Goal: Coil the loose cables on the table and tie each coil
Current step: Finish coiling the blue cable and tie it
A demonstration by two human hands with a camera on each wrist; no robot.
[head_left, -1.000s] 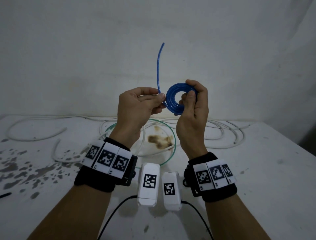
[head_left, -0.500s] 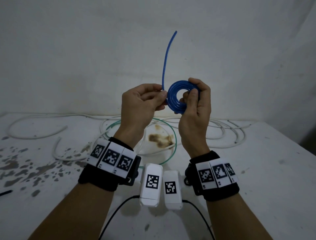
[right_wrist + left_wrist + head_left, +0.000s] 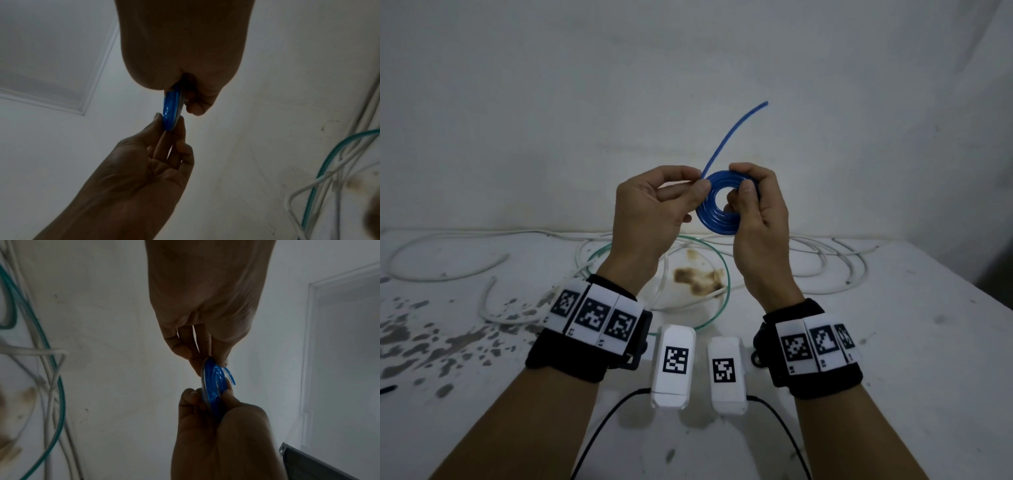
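The person is holding a small blue coil [image 3: 717,209] up in the air, above the worktop [image 3: 893,342]. The right hand [image 3: 758,219] is pinching the right side of the coil between the thumb and fingers, so the rings are staying flat together. The left hand [image 3: 654,209] is pinching the blue cable just where its loose tail [image 3: 732,135] is leaving the coil.

A moment ago the tail was sticking almost straight up. Now it is leaning over to the right, bending above the coil. This looks like the left hand is swinging the last bit of cable around, either to lay it on as one more ring or to wrap it across the rings as a tie. I am only guessing which one.

So the blue cable is almost all rolled up, with only the short tail left. It is not tied yet.

Down on the worktop, the white cables [image 3: 825,260] and a thin green cable [image 3: 726,274] are lying loose, some looping over each other. They are waiting for their turn. There is also a brown stain [image 3: 698,277] near the middle and dark spots [image 3: 421,342] on the left side.

The springy coil could pop open if the right hand is letting go too soon.
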